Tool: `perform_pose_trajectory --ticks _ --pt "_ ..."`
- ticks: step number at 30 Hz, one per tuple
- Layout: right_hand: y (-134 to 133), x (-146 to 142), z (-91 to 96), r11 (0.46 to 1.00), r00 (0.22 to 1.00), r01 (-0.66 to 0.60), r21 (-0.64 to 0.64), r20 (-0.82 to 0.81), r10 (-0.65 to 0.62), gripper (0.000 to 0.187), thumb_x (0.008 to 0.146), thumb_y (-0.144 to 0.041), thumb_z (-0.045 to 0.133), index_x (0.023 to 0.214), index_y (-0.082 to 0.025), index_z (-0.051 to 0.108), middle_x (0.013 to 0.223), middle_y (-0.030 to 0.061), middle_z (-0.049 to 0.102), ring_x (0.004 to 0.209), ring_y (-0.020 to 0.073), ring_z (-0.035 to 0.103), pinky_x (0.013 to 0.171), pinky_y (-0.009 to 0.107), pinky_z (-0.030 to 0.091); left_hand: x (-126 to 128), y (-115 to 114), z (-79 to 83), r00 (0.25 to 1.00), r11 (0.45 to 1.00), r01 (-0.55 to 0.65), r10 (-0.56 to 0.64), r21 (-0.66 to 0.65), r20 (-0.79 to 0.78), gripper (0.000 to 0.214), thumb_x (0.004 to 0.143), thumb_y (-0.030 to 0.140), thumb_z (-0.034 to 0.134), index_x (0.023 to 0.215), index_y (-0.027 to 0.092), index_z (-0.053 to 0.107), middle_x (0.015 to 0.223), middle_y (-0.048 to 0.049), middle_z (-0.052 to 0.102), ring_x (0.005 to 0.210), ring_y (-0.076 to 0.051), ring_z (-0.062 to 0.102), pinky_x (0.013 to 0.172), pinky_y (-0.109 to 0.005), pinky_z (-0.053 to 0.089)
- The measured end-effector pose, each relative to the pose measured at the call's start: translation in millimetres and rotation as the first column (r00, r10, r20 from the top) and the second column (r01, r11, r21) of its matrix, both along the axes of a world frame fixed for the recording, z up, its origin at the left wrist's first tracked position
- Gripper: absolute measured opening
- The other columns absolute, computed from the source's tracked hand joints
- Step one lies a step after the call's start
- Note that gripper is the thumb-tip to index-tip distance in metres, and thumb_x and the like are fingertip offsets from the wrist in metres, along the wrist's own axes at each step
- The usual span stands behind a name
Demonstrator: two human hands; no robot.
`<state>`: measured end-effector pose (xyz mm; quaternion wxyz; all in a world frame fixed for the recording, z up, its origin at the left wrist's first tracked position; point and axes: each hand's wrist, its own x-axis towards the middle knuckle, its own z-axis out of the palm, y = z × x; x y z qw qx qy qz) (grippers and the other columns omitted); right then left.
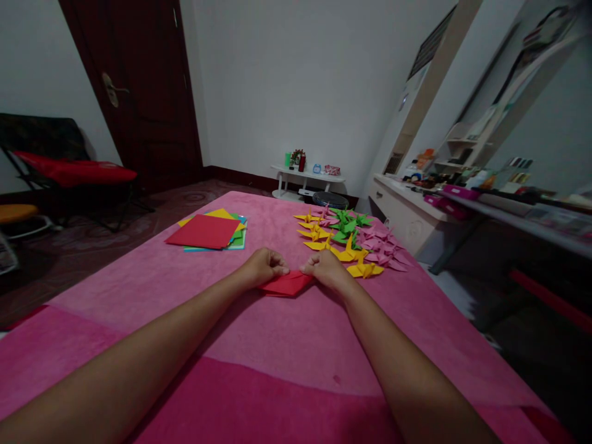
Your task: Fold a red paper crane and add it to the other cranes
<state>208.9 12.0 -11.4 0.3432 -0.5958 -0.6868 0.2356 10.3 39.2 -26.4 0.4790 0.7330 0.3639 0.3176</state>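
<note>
On a pink blanket (287,333), a folded red paper (287,285) lies between both hands — left hand (264,266) and right hand (326,269) each curled, pinching its edges. Paper cranes (351,242) sit just beyond; a stack of coloured sheets (210,232) lies farther left.

Two hands (264,266), one red sheet (287,285), one paper stack (208,233)
</note>
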Motion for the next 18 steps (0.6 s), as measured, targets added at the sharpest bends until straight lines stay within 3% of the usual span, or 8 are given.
perform_pose_trajectory --ticks 4,7,10,13,16,18 --pt "0.0 0.9 -2.1 0.998 0.993 0.036 -0.056 0.116 -0.029 0.022 0.064 -0.027 0.063 0.047 -0.014 0.058 0.041 -0.0046 0.043 0.039 0.0060 0.036 0.042 0.021 0.022 -1.4 -0.7 9.2 0.996 0.986 -0.074 0.079 0.148 -0.029 0.024 0.070 0.036 0.063 0.066 0.013 0.067 0.056 -0.0011 0.059 0.048 -0.010 0.048 0.047 -0.020 0.033" --pt "-2.4 -0.2 -1.2 0.998 0.989 0.039 -0.047 0.146 -0.031 0.023 0.064 -0.027 0.061 0.045 -0.015 0.056 0.041 -0.0040 0.043 0.039 0.0064 0.036 0.042 0.021 0.022 -2.9 -15.6 30.9 0.989 0.895 -0.134 0.151 0.425 -0.005 0.021 0.075 0.032 0.059 0.070 0.014 0.068 0.070 -0.0049 0.064 0.063 -0.014 0.055 0.058 -0.023 0.040" --pt "-5.7 -2.7 0.7 0.998 0.985 0.047 -0.042 0.169 -0.039 0.022 0.065 -0.025 0.060 0.046 -0.016 0.056 0.041 -0.0031 0.045 0.041 0.0074 0.039 0.043 0.021 0.023 -6.2 -37.5 46.4 0.980 0.742 0.113 0.028 0.661 -0.199 0.018 0.080 0.027 0.055 0.076 0.017 0.069 0.080 -0.0065 0.065 0.077 -0.015 0.057 0.071 -0.026 0.041" --pt "-9.5 -3.7 3.6 0.998 0.979 0.061 -0.020 0.195 -0.056 0.019 0.066 -0.026 0.061 0.051 -0.016 0.060 0.047 -0.0013 0.052 0.046 0.0099 0.046 0.047 0.022 0.029 -11.8 -55.0 44.9 0.901 0.603 0.324 0.038 0.729 -0.432 0.015 0.080 0.026 0.056 0.077 0.020 0.070 0.083 -0.0057 0.065 0.083 -0.017 0.057 0.075 -0.029 0.038" --pt "-16.9 -1.2 6.9 0.991 0.987 0.040 0.130 0.148 -0.059 0.011 0.069 -0.026 0.061 0.064 -0.017 0.063 0.065 0.0020 0.062 0.063 0.0143 0.056 0.059 0.024 0.040 -18.7 -63.5 32.7 0.852 0.535 0.410 0.065 0.739 -0.520 0.015 0.083 0.025 0.054 0.080 0.020 0.068 0.089 -0.0048 0.066 0.089 -0.017 0.055 0.078 -0.031 0.035" --pt "-24.6 2.1 8.6 0.957 0.993 -0.034 0.288 0.122 -0.002 0.005 0.071 -0.022 0.061 0.072 -0.018 0.063 0.081 0.0035 0.065 0.078 0.0167 0.058 0.072 0.028 0.043 -22.4 -65.2 24.1 0.843 0.533 0.424 0.062 0.732 -0.534 0.016 0.085 0.022 0.051 0.084 0.020 0.067 0.091 -0.0041 0.066 0.087 -0.015 0.055 0.078 -0.030 0.034"
